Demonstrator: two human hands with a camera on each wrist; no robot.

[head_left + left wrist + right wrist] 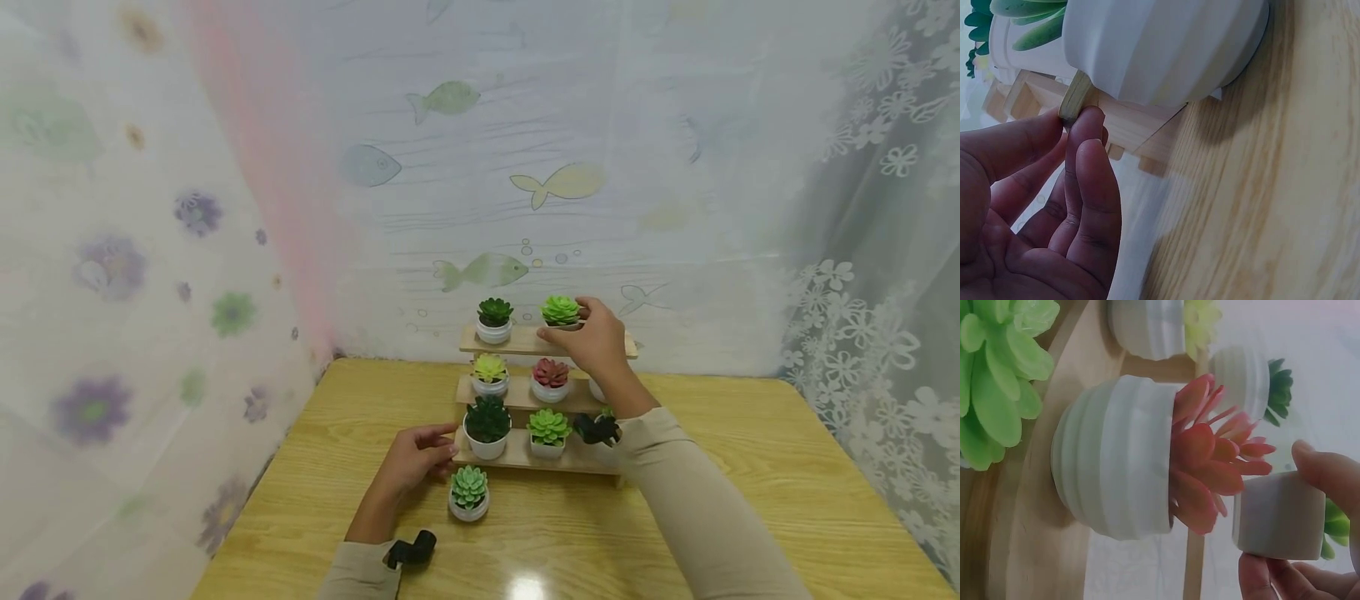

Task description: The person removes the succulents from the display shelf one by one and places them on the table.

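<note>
My right hand (pixel 596 337) grips a small white pot (pixel 1280 515) with a bright green succulent (pixel 561 310) by its sides, at the top board of a three-tier wooden plant stand (pixel 517 340). Whether that pot touches the board is hard to tell. Lower down, my left hand (pixel 411 458) pinches the left end of the stand's bottom board (pixel 1077 97) between thumb and fingers. A pale green succulent in a ribbed white pot (pixel 1166 50) stands on the table just in front of that end.
A dark green succulent (pixel 494 313) sits on the top tier. Yellow (pixel 490 367) and red (pixel 550 373) ones fill the middle, with another pot partly behind my right arm. Below are a large dark green plant (pixel 487 419) and a light green one (pixel 549 427). Fabric hangs behind the table (pixel 360 400).
</note>
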